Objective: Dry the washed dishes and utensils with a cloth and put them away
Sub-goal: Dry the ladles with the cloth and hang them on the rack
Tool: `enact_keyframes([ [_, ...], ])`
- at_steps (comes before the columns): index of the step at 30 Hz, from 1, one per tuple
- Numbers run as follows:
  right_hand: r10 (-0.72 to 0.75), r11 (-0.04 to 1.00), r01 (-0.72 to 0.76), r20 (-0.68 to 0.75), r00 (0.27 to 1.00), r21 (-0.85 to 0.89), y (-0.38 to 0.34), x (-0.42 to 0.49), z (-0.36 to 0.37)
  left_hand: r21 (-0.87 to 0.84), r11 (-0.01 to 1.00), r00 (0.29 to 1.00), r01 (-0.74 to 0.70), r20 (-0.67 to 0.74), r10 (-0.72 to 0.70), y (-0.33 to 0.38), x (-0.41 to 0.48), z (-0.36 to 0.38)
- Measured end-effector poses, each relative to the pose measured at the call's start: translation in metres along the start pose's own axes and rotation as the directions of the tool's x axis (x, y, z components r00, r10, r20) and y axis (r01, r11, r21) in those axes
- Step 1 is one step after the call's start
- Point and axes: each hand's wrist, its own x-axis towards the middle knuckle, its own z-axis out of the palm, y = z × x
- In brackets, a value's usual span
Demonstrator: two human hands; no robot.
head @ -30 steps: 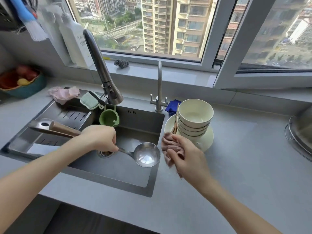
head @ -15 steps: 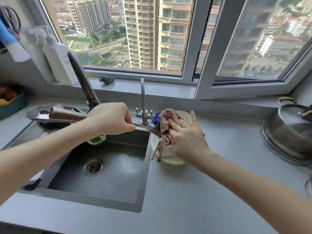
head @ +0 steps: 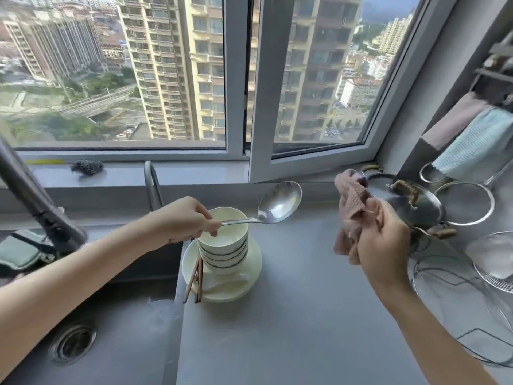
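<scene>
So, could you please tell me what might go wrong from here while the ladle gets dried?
The left hand holds the ladle with its shaft crossing above the stacked bowls; dipping it could topple the tall stack. The chopsticks lean off the rim of the plate beside the sink; a nudge might tip them in. The cloth in the right hand is near the pot, so a wide wipe could bump it.

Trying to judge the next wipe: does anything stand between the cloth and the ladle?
Nothing visible does. The right hand grips the cloth to the right of the ladle, which the left hand holds above the stacked bowls; only open air over bare counter separates them.
</scene>
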Motion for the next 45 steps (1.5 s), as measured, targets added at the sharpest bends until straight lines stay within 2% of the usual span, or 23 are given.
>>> enact_keyframes([
  [1,-0.012,0.998,0.01,0.027,1.0,0.07,-0.001,-0.002,0.003,-0.175,0.984,0.994,0.028,0.105,-0.01,0.007,0.004,0.005],
  [2,-0.091,0.995,0.087,0.07,0.993,0.054,0.0,-0.005,0.008,-0.275,0.96,0.983,0.042,0.185,0.01,0.015,0.007,0.01],
  [3,-0.187,0.979,0.195,0.123,0.975,-0.057,0.007,-0.009,0.015,-0.32,0.947,0.969,0.04,0.245,0.042,0.022,0.01,0.016],
  [5,-0.356,0.805,0.446,0.285,0.89,-0.39,0.032,-0.002,0.025,-0.331,0.944,0.935,-0.004,0.333,0.121,0.038,0.014,0.028],
  [6,-0.388,0.71,0.516,0.345,0.854,-0.479,0.039,0.008,0.027,-0.312,0.949,0.92,-0.036,0.36,0.154,0.044,0.014,0.034],
  [7,-0.392,0.665,0.545,0.382,0.837,-0.51,0.044,0.019,0.028,-0.283,0.956,0.911,-0.075,0.371,0.181,0.048,0.015,0.039],
  [8,-0.388,0.676,0.549,0.396,0.832,-0.492,0.046,0.03,0.027,-0.26,0.959,0.909,-0.11,0.365,0.203,0.051,0.014,0.045],
  [10,-0.392,0.765,0.514,0.352,0.85,-0.388,0.047,0.047,0.02,-0.303,0.944,0.914,-0.133,0.33,0.235,0.056,0.014,0.055],
  [12,-0.318,0.891,0.392,0.304,0.898,-0.229,0.044,0.061,0.012,-0.395,0.909,0.913,-0.134,0.306,0.268,0.061,0.015,0.066],
  [14,-0.148,0.972,0.194,0.297,0.943,-0.134,0.041,0.074,0.01,-0.447,0.884,0.907,-0.136,0.304,0.293,0.066,0.018,0.076],
  [16,0.045,0.997,-0.027,0.264,0.963,-0.071,0.042,0.083,0.008,-0.456,0.877,0.899,-0.151,0.306,0.314,0.068,0.022,0.083],
  [17,0.172,0.983,-0.182,0.234,0.957,0.021,0.044,0.087,0.006,-0.458,0.874,0.894,-0.161,0.308,0.326,0.069,0.023,0.085],
  [18,0.325,0.916,-0.365,0.222,0.919,0.168,0.045,0.091,0.001,-0.467,0.868,0.891,-0.169,0.304,0.337,0.071,0.024,0.086],
  [20,0.536,0.582,-0.635,0.347,0.77,0.508,0.047,0.095,-0.006,-0.492,0.851,0.893,-0.183,0.278,0.353,0.075,0.025,0.085],
  [21,0.562,0.426,-0.679,0.413,0.717,0.598,0.049,0.095,-0.007,-0.5,0.844,0.896,-0.194,0.26,0.36,0.078,0.027,0.085],
  [23,0.565,0.269,-0.638,0.419,0.711,0.721,0.051,0.095,-0.001,-0.522,0.828,0.901,-0.206,0.229,0.369,0.086,0.033,0.089],
  [25,0.591,0.199,-0.562,0.36,0.722,0.803,0.052,0.092,0.009,-0.564,0.802,0.906,-0.197,0.207,0.368,0.094,0.04,0.096],
  [27,0.599,0.17,-0.526,0.336,0.727,0.833,0.047,0.09,0.017,-0.606,0.775,0.906,-0.179,0.205,0.369,0.099,0.047,0.105],
  [31,0.666,0.107,-0.549,0.351,0.658,0.829,0.04,0.094,0.025,-0.608,0.777,0.905,-0.16,0.223,0.361,0.104,0.057,0.115],
  [36,0.731,0.141,-0.628,0.348,0.587,0.765,0.039,0.108,0.01,-0.578,0.803,0.864,-0.145,0.321,0.388,0.095,0.059,0.117],
  [38,0.759,0.138,-0.614,0.315,0.569,0.777,0.043,0.117,-0.003,-0.569,0.813,0.849,-0.125,0.363,0.385,0.083,0.057,0.114],
  [42,0.76,0.161,-0.499,0.216,0.613,0.851,0.056,0.133,-0.024,-0.542,0.834,0.819,-0.105,0.428,0.382,0.062,0.046,0.116],
  [45,0.726,0.245,-0.484,0.172,0.666,0.84,0.059,0.134,-0.028,-0.534,0.832,0.864,-0.149,0.339,0.372,0.063,0.049,0.125],
])
